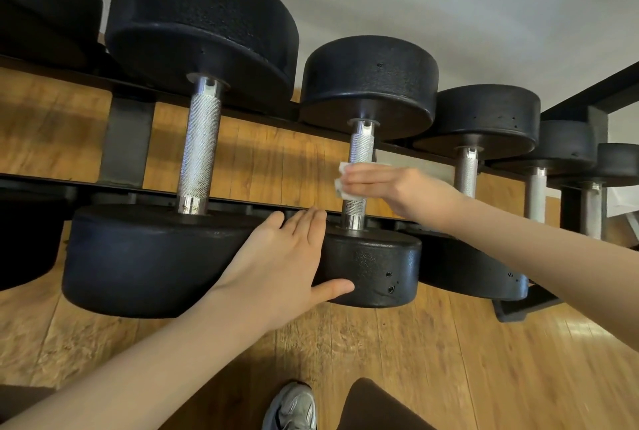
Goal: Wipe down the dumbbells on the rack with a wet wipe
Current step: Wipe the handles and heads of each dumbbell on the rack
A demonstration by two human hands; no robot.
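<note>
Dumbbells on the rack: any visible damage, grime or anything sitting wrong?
Yes. The dumbbell being wiped has small chips in its near head, and the larger dumbbell beside it shows dark brownish specks low on its handle. The dumbbell to the right is pitted too. Nothing sits askew.

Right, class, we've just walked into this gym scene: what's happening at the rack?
A person is cleaning dumbbells on a black rack. The right hand grips a white wet wipe wrapped around the knurled metal handle of the second dumbbell. The left hand rests with straight fingers against that dumbbell's near weight head, apparently steadying it. A larger dumbbell sits to its left, smaller ones to the right. The floor is wood.
</note>
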